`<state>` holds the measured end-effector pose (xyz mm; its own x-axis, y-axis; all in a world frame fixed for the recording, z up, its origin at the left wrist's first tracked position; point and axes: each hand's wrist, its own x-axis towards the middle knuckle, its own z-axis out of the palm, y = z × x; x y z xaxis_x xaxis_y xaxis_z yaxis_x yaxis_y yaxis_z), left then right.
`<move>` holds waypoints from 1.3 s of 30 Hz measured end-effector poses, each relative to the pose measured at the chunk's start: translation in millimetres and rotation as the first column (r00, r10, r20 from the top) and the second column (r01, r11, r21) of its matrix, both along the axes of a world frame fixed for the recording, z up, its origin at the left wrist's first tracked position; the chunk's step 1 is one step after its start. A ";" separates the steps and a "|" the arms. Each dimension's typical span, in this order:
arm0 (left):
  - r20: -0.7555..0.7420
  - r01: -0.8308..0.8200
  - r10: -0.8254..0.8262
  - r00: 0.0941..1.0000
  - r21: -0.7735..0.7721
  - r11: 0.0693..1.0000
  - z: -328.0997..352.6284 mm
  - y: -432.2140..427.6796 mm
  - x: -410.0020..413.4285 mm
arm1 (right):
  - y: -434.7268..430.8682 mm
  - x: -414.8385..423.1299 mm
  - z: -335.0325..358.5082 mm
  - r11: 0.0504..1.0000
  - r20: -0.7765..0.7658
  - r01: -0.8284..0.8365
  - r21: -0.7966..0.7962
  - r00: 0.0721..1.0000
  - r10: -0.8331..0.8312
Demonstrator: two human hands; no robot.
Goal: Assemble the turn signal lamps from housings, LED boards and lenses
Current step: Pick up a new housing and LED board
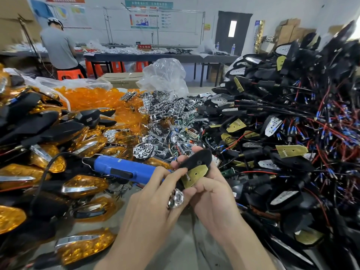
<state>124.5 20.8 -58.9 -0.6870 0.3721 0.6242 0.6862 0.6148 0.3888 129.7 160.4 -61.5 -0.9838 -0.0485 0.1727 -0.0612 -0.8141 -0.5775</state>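
In the lower centre of the frame the right hand [212, 193] grips a black housing [196, 157], fingers [180, 159] wrapped round its far side and thumb across the front. A yellowish LED board [194, 173] sits in the housing's open face. The palm hides the housing's lower end.

The left hand [155, 193] meets it from the left. Its thumb and forefinger touch the board's edge, and its lower fingers curl round a small chrome reflector [176, 198], of which only a faceted corner shows.

A blue electric screwdriver [120, 166] lies just behind the left hand, its tip hidden by the knuckles. Its black cord runs off toward the left.

Finished amber lamps [83, 184] fill the left side, and the frame's edge cuts off the nearest ones. Loose amber lenses [87, 98] lie in the upper left of the heap, and a tangle of chrome reflectors [165, 114] sits at centre under a crumpled clear bag [165, 75].

A tall mound of wired black housings [292, 117] takes the right side, too knotted to tell single units apart. Only a grey strip of bare worktop [175, 250] shows, between the forearms. At the upper left a person [58, 45] sits at another bench, back turned.
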 end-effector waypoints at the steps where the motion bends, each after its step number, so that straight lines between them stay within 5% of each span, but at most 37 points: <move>1: 0.007 0.006 -0.006 1.000 0.009 1.000 -0.5 0.3 0.2 | -0.1 0.3 0.8 1.000 -0.003 -0.004 -0.002 1.000 0.004; 14: 0.091 0.109 -0.116 0.989 0.078 0.991 -3.1 -0.8 0.6 | -0.2 3.3 2.9 0.999 -0.006 -0.028 0.030 1.000 0.028; 29: -0.114 -0.054 0.064 0.991 0.085 0.995 -4.7 3.4 3.0 | 1.2 -1.8 -4.1 1.000 0.009 -0.014 -0.007 1.000 0.014; 39: 0.162 0.007 -0.068 0.984 0.350 0.937 -5.2 7.0 -1.2 | 0.4 -0.8 -3.5 0.999 -0.074 -0.027 0.036 0.997 0.029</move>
<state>123.3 27.8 -64.1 -0.7832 0.1808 0.5949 0.6117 0.3959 0.6849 128.9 160.9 -65.0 -0.9665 -0.0832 0.2428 -0.0823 -0.7955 -0.6003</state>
